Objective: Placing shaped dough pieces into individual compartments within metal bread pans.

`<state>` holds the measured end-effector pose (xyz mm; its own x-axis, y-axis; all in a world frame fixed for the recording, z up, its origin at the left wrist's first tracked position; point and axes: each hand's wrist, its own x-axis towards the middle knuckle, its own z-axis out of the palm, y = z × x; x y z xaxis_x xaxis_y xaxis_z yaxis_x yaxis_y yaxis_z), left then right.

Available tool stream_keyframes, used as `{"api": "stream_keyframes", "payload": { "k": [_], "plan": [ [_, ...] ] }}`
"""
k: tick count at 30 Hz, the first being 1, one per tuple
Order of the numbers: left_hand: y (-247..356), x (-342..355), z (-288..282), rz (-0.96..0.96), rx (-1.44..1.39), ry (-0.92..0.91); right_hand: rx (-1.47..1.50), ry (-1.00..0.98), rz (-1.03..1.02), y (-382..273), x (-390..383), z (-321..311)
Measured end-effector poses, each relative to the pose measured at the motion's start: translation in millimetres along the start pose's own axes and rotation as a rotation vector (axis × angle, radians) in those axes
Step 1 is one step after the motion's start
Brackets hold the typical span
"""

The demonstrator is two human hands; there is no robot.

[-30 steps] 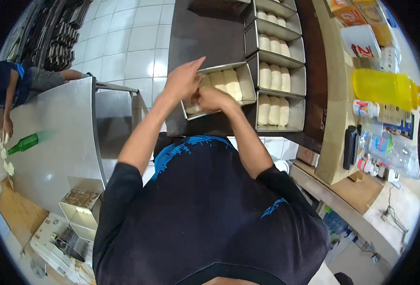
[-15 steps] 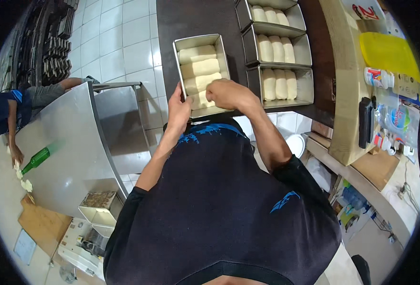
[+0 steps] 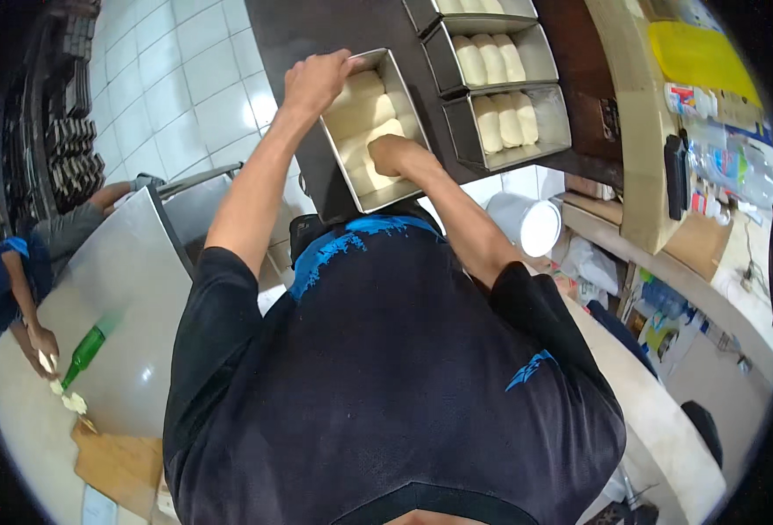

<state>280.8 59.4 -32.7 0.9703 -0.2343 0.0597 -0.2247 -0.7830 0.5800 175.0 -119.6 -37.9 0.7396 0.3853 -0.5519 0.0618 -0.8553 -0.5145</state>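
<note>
A metal loaf pan stands tilted on the dark table close to my body, with several pale dough rolls laid across it. My left hand grips the pan's far left corner, its fingers over the rim. Inside the pan my right hand is curled, knuckles down against the nearer dough; whatever its fingers may hold is hidden. Right of this pan, a second loaf pan holds three dough rolls, and another loaf pan with three rolls stands behind it.
A wooden ledge bounds the table on the right, bearing bottles and a yellow container. A white bucket stands below the table edge. At left, another person handles dough near a green bottle on a steel table.
My left hand has gone from the pan's near left side to its far left corner. The pan has turned slightly, and my right hand presses into the dough. The view has shifted.
</note>
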Motion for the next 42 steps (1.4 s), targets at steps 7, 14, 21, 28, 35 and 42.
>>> {"api": "stream_keyframes", "payload": {
  "k": [7, 14, 21, 28, 35, 42],
  "plan": [
    [-51, -14, -18, -0.266, -0.092, -0.167, 0.258, 0.209, 0.19, -33, -43, -46],
    [-59, 3, 3, -0.383, -0.357, 0.054, -0.052, -0.039, -0.057, -73, 12, -102],
    [-55, 3, 8, -0.517, -0.471, 0.264, -0.303, -0.145, -0.108, -26, 103, -28],
    [-52, 2, 5, -0.607, -0.463, 0.267, -0.385, -0.231, -0.184, -35, 125, -17],
    [-43, 4, 0, -0.601, -0.45, 0.301, -0.391, -0.29, -0.174, -41, 123, -18],
    [-48, 2, 2, -0.585, -0.455, 0.282, -0.394, -0.313, -0.16, -40, 123, -12]
  ]
}}
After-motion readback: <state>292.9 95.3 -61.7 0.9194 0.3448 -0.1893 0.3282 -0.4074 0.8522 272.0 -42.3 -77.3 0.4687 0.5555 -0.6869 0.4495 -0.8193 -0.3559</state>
